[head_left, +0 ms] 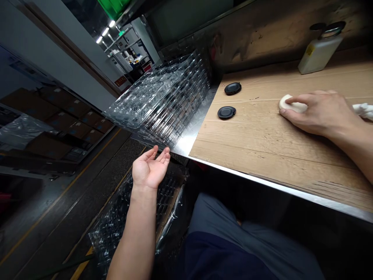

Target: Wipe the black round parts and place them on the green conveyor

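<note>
My left hand (151, 167) is held palm up beside the table's metal edge, fingers apart and slightly curled, with nothing in it. It is just below the near corner of a stack of clear plastic trays (163, 101). On the cardboard sheet (250, 144), my right hand (323, 111) grips a white rounded pad (287, 102) between thumb and fingers; its material cannot be made out. Two round black plastic caps lie flat to the left of that hand, a farther cap (232, 88) and a nearer cap (226, 112).
A translucent bottle (320, 52) with a metal top stands at the back right. White crumpled cloth or tissue (364, 111) shows behind my right wrist. Below my left arm sits a plastic-lined box (169, 206) of dark parts. Cardboard boxes (61, 120) stand on the left.
</note>
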`<state>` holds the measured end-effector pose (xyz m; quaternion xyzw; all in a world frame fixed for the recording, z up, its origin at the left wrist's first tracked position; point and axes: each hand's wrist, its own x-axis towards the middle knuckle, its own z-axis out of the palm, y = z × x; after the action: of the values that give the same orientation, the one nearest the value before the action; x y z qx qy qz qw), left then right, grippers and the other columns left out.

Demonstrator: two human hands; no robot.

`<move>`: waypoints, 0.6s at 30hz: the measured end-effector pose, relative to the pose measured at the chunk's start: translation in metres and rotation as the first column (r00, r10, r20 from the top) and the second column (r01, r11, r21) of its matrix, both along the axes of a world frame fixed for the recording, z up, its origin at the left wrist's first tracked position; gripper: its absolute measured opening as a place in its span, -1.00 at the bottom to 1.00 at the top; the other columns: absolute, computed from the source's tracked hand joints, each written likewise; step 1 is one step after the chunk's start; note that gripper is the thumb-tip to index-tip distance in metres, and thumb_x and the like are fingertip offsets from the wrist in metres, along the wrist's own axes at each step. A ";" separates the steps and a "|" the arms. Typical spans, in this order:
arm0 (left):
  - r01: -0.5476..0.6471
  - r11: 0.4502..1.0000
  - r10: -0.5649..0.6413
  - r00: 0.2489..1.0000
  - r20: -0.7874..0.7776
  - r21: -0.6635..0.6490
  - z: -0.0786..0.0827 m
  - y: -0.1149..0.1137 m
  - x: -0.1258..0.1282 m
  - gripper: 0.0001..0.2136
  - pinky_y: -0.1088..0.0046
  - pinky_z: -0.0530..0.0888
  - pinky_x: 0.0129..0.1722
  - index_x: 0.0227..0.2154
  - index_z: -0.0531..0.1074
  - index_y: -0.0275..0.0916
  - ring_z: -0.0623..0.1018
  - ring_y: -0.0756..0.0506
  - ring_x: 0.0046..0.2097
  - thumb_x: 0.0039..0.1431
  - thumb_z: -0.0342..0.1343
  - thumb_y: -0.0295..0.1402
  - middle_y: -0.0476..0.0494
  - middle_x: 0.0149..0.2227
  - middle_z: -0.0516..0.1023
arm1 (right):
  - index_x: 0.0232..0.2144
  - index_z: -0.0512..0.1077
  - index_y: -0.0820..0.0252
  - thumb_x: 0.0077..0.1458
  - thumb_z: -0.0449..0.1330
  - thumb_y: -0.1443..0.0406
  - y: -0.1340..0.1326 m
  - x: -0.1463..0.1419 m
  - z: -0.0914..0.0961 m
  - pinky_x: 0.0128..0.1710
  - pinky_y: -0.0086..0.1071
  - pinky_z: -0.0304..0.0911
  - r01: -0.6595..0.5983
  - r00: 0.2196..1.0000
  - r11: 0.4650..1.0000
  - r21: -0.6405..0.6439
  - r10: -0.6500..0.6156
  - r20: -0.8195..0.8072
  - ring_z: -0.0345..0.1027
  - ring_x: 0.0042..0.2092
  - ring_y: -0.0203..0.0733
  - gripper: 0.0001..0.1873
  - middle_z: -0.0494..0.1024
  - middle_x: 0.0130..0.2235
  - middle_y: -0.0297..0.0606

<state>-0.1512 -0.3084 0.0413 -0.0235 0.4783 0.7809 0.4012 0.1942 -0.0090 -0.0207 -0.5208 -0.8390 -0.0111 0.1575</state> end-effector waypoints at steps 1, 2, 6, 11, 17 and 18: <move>0.001 1.000 -0.001 1.000 -0.003 0.001 0.001 0.000 0.000 -0.78 0.31 0.55 -0.27 -0.23 0.32 -0.34 0.41 -0.33 0.09 -0.01 0.06 -0.53 -0.57 0.09 0.23 | -0.05 0.45 0.08 0.11 -0.07 -0.14 0.000 0.000 0.000 -0.02 -0.16 0.11 0.003 1.000 1.000 0.007 -0.003 0.001 0.28 -0.01 0.04 -0.39 0.47 -0.07 -0.10; 0.000 1.000 0.000 1.000 -0.007 0.002 0.003 0.000 0.000 -0.79 0.34 0.54 -0.29 -0.25 0.32 -0.34 0.43 -0.30 0.06 -0.01 0.06 -0.53 -0.56 0.08 0.24 | -0.05 0.45 0.07 0.10 -0.06 -0.14 0.000 0.000 0.000 -0.02 -0.16 0.11 0.005 1.000 1.000 0.013 -0.005 0.001 0.29 -0.01 0.04 -0.40 0.48 -0.08 -0.11; -0.033 0.999 0.033 0.999 -0.031 0.010 0.004 0.002 0.002 -0.81 0.40 0.52 -0.34 -0.28 0.33 -0.33 0.49 -0.15 -0.11 -0.02 0.06 -0.54 -0.51 0.05 0.26 | -0.06 0.46 0.05 0.10 -0.05 -0.14 0.001 0.000 0.000 -0.04 -0.17 0.13 0.006 1.000 1.000 0.008 -0.006 -0.003 0.30 -0.03 0.03 -0.41 0.49 -0.10 -0.12; -0.042 0.999 0.043 0.998 -0.038 0.032 0.004 0.003 0.003 -0.82 0.41 0.49 -0.33 -0.30 0.33 -0.33 0.47 -0.08 -0.20 -0.03 0.06 -0.54 -0.49 0.03 0.28 | -0.05 0.45 0.08 0.11 -0.06 -0.14 0.003 0.001 -0.001 0.00 -0.18 0.12 -0.002 1.000 1.000 0.024 0.002 0.013 0.29 -0.02 0.02 -0.40 0.48 -0.09 -0.11; -0.056 0.998 0.059 0.995 -0.080 0.035 0.005 0.004 0.006 -0.80 0.43 0.47 -0.34 -0.28 0.34 -0.27 0.47 -0.05 -0.24 -0.03 0.05 -0.54 -0.40 0.01 0.31 | -0.05 0.45 0.11 0.10 -0.05 -0.14 0.002 0.000 -0.001 0.03 -0.16 0.12 0.000 1.000 1.000 0.014 0.000 -0.002 0.28 -0.01 0.04 -0.39 0.47 -0.08 -0.08; -0.062 0.997 0.065 0.993 -0.095 0.039 0.005 0.004 0.007 -0.80 0.43 0.47 -0.33 -0.28 0.34 -0.26 0.47 -0.04 -0.25 -0.02 0.05 -0.54 -0.38 0.00 0.33 | -0.05 0.45 0.11 0.10 -0.04 -0.13 0.001 0.000 0.000 0.03 -0.15 0.11 0.000 1.000 1.000 0.008 0.000 -0.006 0.27 -0.01 0.04 -0.40 0.47 -0.07 -0.08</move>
<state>-0.1442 -0.3044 0.0460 0.0060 0.4819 0.8019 0.3531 0.1946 -0.0078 -0.0209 -0.5203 -0.8384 -0.0129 0.1622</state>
